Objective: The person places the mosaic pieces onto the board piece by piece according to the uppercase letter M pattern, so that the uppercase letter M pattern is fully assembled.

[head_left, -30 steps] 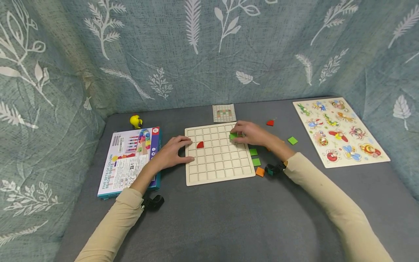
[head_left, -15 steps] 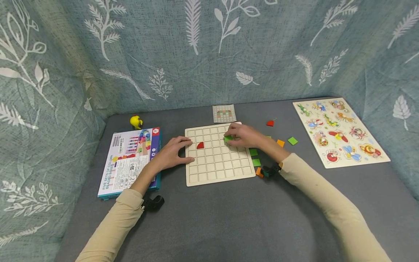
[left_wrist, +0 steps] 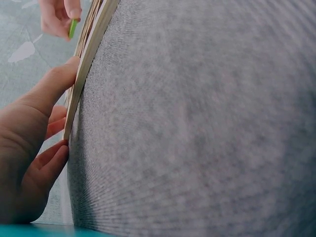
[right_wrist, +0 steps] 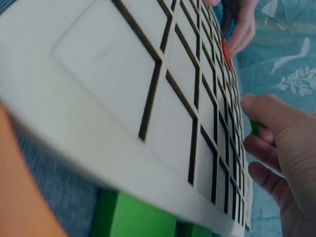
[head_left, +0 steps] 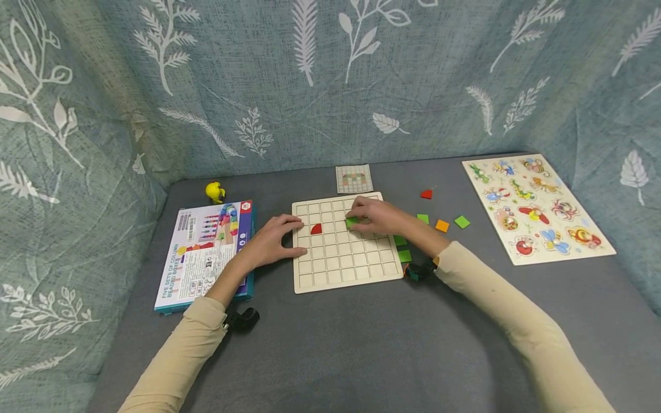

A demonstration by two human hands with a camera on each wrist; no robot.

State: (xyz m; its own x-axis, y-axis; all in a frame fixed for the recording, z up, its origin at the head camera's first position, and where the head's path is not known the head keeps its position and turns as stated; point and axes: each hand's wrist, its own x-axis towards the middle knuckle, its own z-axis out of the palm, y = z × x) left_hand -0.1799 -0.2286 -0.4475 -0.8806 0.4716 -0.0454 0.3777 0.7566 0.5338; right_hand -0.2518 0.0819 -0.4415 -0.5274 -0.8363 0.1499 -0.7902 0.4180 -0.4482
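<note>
A pale wooden grid board [head_left: 341,265] lies mid-table, and one red quarter-round tile [head_left: 316,229] sits in a cell at its upper left. My left hand [head_left: 271,241] rests at the board's left edge, thumb and fingertips spread apart and touching the rim, as the left wrist view shows. Above the upper middle cells, my right hand [head_left: 379,217] pinches a green square tile [head_left: 352,222] between thumb and fingers. In the right wrist view that green tile [right_wrist: 254,128] is seen edge-on, tilted and partly hidden by the fingers.
Right of the board lie green tiles [head_left: 404,256], an orange tile [head_left: 442,226] and a red tile [head_left: 426,194]. A pattern card [head_left: 353,179] is behind it. A toy box [head_left: 203,252], a yellow toy [head_left: 214,191] and an insect puzzle [head_left: 537,206] stand farther out.
My right hand has moved left across the board's upper rows with the green tile. The left hand has stayed at the board's edge.
</note>
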